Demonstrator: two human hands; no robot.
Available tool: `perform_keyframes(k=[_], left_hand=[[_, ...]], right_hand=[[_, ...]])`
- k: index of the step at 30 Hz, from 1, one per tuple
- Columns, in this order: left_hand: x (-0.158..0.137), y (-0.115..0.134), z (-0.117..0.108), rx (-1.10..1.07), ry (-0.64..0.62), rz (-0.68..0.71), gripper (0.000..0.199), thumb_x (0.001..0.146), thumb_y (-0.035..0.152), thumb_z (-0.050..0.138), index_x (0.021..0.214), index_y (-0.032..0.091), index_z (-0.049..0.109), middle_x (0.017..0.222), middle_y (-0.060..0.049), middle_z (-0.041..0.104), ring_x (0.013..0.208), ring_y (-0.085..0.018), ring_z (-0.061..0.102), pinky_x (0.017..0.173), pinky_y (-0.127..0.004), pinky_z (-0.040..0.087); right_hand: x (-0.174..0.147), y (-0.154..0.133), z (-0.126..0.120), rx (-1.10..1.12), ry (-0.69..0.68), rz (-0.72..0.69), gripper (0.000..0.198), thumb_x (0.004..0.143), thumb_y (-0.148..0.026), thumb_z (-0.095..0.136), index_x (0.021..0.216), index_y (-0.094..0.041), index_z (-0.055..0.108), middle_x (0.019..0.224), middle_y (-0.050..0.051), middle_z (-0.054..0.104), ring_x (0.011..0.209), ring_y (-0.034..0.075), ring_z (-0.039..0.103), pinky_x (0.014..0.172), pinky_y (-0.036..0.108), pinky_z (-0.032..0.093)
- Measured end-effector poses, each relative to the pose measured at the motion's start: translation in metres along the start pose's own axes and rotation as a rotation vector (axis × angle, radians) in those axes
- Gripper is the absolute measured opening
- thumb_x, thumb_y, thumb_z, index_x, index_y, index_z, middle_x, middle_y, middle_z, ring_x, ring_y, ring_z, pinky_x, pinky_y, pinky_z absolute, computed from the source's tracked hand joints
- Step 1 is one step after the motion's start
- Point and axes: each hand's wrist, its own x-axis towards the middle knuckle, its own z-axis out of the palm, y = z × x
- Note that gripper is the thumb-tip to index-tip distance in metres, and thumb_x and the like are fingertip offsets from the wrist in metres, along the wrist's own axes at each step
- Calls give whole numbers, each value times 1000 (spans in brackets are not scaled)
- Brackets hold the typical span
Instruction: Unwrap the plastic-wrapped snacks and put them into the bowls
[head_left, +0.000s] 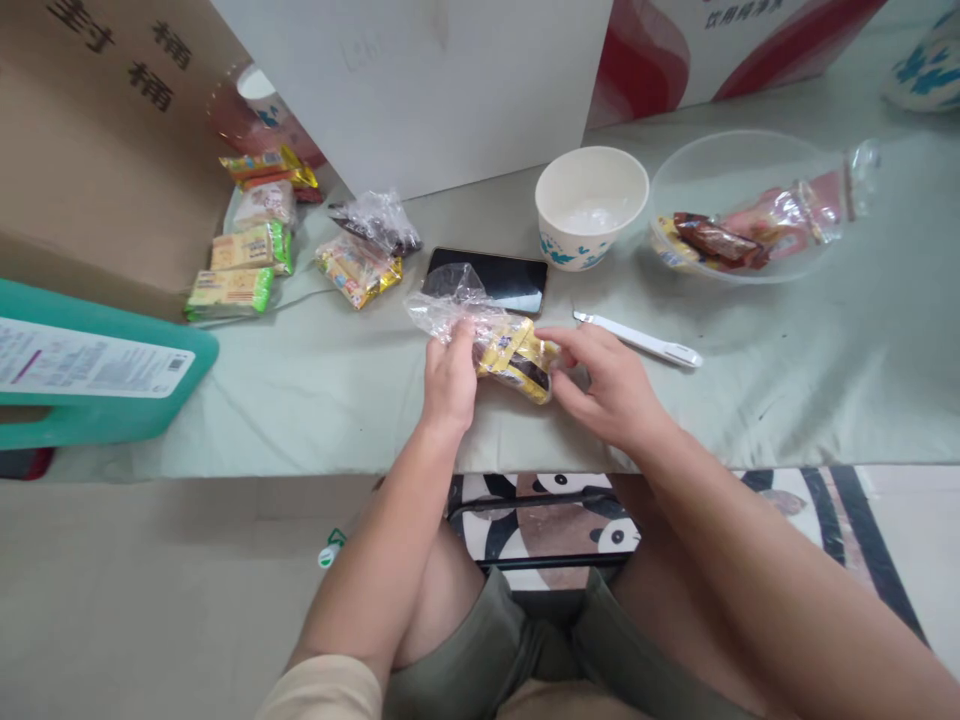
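Note:
My left hand point(451, 372) is closed on a clear plastic bag point(457, 290), its loose, crumpled mouth standing up above the fingers. Inside the bag, yellow snack packets point(517, 350) with dark patches show through the film. At the bag's right end, my right hand point(604, 380) curls its thumb and forefinger against the packets. Just behind the bag lies a black phone point(502, 280), partly covered by the film. A white utility knife point(637, 338) rests on the cloth beyond my right hand.
Behind stand a paper bowl point(591, 190) and a clear plastic bowl point(750, 268) holding wrapped snacks. More bagged snacks point(360, 270) and wrapped biscuits point(232, 290) lie left. A teal board point(180, 400) and a cardboard box point(97, 170) flank the left; a white box point(450, 100) stands behind.

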Motion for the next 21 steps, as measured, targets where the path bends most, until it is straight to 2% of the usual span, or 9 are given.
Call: perform_keyframes(k=[4, 7, 9, 11, 13, 15, 16, 18, 21], left_hand=[[2, 3, -1, -8, 15, -17, 30, 82, 48, 75, 90, 21, 65, 91, -3, 69, 87, -20, 68, 80, -32, 53], [6, 8, -5, -33, 25, 19, 25, 81, 44, 75, 88, 21, 66, 87, -2, 68, 85, -19, 67, 76, -30, 52], [8, 12, -7, -50, 29, 50, 21, 79, 38, 75, 84, 20, 66, 83, -2, 67, 81, -18, 66, 74, -29, 52], [9, 14, -8, -34, 9, 64, 16, 77, 34, 73, 80, 20, 66, 78, -1, 66, 75, -16, 63, 70, -27, 51], [8, 14, -9, 1, -33, 60, 12, 77, 31, 72, 77, 20, 67, 73, 0, 64, 69, -15, 61, 67, -26, 50], [6, 14, -9, 20, -73, 57, 12, 77, 31, 72, 80, 20, 68, 75, 1, 66, 69, -15, 61, 68, -26, 50], [6, 14, -9, 22, -81, 62, 13, 77, 31, 73, 83, 20, 69, 77, 0, 67, 72, -15, 63, 70, -27, 51], [6, 15, -10, 22, -75, 84, 17, 76, 30, 74, 89, 21, 70, 83, 0, 70, 77, -16, 65, 73, -27, 52], [8, 18, -12, 17, -49, 117, 21, 74, 27, 75, 93, 21, 69, 86, -1, 71, 79, -16, 67, 74, -27, 53]], right_hand=[[1, 1, -5, 52, 15, 16, 28, 85, -10, 55, 90, -23, 78, 74, 3, 62, 69, 18, 59, 68, 34, 48], [0, 3, -12, 43, 95, 127, 25, 81, -9, 55, 75, -23, 74, 72, 2, 61, 69, 18, 59, 68, 34, 48], [0, 4, -16, 3, 173, 210, 24, 79, -9, 54, 72, -24, 71, 72, 2, 61, 69, 18, 59, 69, 35, 49], [0, 5, -17, -20, 215, 226, 21, 81, -11, 55, 80, -24, 71, 78, 3, 64, 75, 19, 62, 72, 36, 51], [1, 5, -14, 3, 156, 150, 23, 83, -17, 58, 100, -24, 73, 98, 7, 70, 93, 24, 67, 82, 40, 53], [2, 5, -11, 43, 28, 37, 33, 83, -20, 60, 114, -22, 71, 115, 11, 71, 105, 26, 67, 89, 43, 53], [2, 4, -9, 55, -33, -5, 32, 83, -19, 59, 112, -22, 71, 113, 10, 72, 102, 26, 68, 89, 42, 53], [2, 4, -7, 61, -102, -29, 25, 83, -14, 55, 98, -23, 73, 97, 6, 74, 88, 22, 69, 82, 39, 52], [2, 4, -10, 48, -67, 50, 24, 81, -8, 52, 83, -22, 72, 82, 3, 71, 75, 19, 66, 72, 34, 50]])
